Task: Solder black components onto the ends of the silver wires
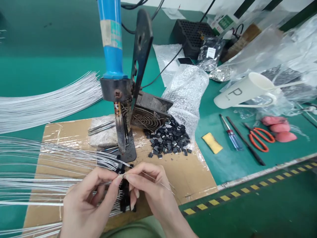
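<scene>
My left hand (92,195) is closed in a pinch at the front of the cardboard, its fingertips on a thin wire end. My right hand (152,186) pinches at the same spot, its thumb and finger touching the left fingertips. A thin silvery wire (158,181) runs from the right fingers back across that hand. Beneath both hands lie white wires (71,152) with small black connectors (125,195) on their ends, partly hidden by the fingers. Just above, a blue-handled soldering iron (111,59) hangs tip-down in a black stand (140,43).
A pile of black connectors (170,137) lies by a dusty fan (148,112) on the cardboard (193,175). White wires (49,105) lie left. Rightward are a yellow sponge (212,142), screwdriver (232,135), orange-handled pliers (260,137) and a tilted white mug (247,91).
</scene>
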Available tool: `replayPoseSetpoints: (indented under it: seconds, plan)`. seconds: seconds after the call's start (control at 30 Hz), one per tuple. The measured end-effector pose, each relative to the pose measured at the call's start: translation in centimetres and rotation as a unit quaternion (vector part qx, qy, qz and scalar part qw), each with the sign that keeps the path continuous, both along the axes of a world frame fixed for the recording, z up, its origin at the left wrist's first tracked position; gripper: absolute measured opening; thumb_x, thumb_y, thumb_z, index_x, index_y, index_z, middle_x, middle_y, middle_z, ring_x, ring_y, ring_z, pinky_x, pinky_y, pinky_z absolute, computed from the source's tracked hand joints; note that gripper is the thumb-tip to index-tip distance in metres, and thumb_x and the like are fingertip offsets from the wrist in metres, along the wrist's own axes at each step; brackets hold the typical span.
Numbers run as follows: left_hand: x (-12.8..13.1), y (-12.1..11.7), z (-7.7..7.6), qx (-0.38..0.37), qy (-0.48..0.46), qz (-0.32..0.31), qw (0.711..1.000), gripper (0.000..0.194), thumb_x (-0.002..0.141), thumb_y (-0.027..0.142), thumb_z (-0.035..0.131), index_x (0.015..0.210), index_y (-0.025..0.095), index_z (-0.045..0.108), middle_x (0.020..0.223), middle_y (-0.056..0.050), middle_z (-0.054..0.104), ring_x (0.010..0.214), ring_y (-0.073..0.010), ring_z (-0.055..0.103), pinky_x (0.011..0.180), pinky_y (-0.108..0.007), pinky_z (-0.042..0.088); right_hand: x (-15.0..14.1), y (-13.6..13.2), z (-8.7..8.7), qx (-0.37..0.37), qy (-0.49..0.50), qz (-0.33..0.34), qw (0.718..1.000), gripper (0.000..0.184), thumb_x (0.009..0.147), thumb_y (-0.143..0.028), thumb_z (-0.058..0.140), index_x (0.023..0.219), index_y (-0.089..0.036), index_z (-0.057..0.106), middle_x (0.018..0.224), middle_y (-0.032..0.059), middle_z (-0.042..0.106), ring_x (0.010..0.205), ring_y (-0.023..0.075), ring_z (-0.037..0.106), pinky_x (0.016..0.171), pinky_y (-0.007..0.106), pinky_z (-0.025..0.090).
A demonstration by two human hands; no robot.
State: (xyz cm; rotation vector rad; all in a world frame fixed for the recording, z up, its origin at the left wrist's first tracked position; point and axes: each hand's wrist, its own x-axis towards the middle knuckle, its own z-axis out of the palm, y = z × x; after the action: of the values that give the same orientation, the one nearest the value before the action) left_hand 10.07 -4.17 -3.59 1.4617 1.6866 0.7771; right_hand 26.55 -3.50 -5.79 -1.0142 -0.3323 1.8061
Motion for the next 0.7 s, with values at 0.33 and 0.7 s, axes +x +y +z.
replayPoseSetpoints:
  seconds: [0.33, 0.7]
  plan:
    - [0.0, 0.1, -0.3, 0.037, 0.026, -0.006, 0.999, 0.021, 0.095, 0.040, 0.071, 0.083, 0.024, 0.074, 0.069, 0.001, 0.074, 0.056, -0.0114, 0.062, 0.050, -0.021, 0.043, -0.4, -0.5, -0.2, 0.015, -0.002, -0.016, 1.000, 0.023, 0.081, -0.039, 0.095, 0.078, -0.018, 0.087, 0.062, -0.0011, 0.071, 0.042, 0.0067, 0.059, 0.042, 0.016, 0.055]
    - [0.3, -0.4, -0.7, 0.052, 0.024, 0.013, 0.998, 0.021, 0.097, 0.042, 0.071, 0.089, 0.024, 0.075, 0.072, 0.000, 0.077, 0.060, -0.0139, 0.070, 0.051, -0.020, 0.050, -2.2, -1.6, -0.9, 0.016, 0.020, -0.074, 0.997, 0.024, 0.084, -0.044, 0.093, 0.083, -0.020, 0.088, 0.065, -0.0024, 0.071, 0.042, 0.0072, 0.062, 0.043, 0.017, 0.056]
